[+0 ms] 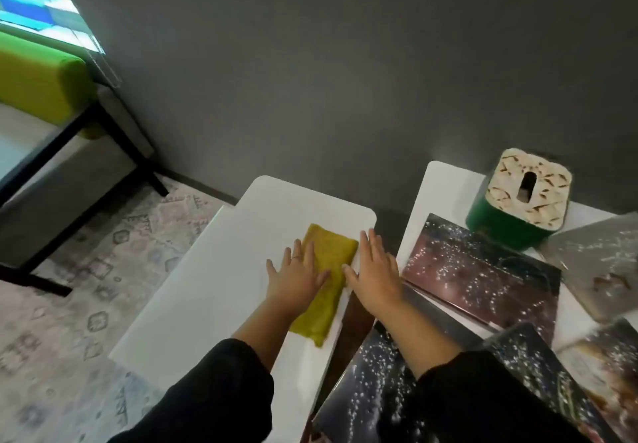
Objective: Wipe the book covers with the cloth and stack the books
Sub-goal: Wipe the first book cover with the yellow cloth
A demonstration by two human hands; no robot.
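While the folded yellow-green cloth lies lengthwise on the white table, the flat, unclenched left hand presses its left edge, the right hand rests open beside it, and the star-patterned books lie further right.

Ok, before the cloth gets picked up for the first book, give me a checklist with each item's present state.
1. Cloth within reach: ok. The folded yellow-green cloth lies flat on the left white table.
2. Left hand on the cloth: ok, flat on it, fingers straight, no grip so far.
3. Right hand free: ok, open, lying at the cloth's right edge.
4. Books reachable: ok. The starry-cover book lies on the right white table, others nearer the camera.
5. Books stacked: not ok, they lie spread and overlapping.
6. Covers wiped: cannot tell.
7. Green tissue box clear of the books: cannot tell, it stands close behind them.
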